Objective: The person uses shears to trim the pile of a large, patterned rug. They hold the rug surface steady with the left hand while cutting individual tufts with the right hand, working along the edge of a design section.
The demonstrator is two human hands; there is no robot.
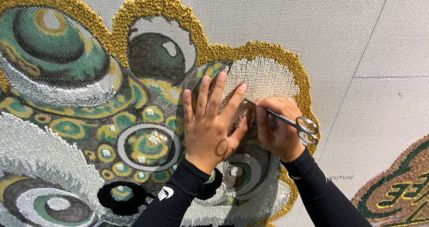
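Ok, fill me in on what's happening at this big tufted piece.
A person is working with both hands on a large tufted rug, a stretched backing cloth with a picture in green, gold, white and black yarn. The left hand lies flat, fingers spread, on the pile beside a white patch edged in gold. The right hand holds small metal scissors, their tips pointing into the yarn next to the left fingertips. Bare grey cloth lies to the right, with part of a second design at the corner.

Steel scissors (pixel 286 120) angled against white tufted patch (pixel 263 77) of gold-edged rug.
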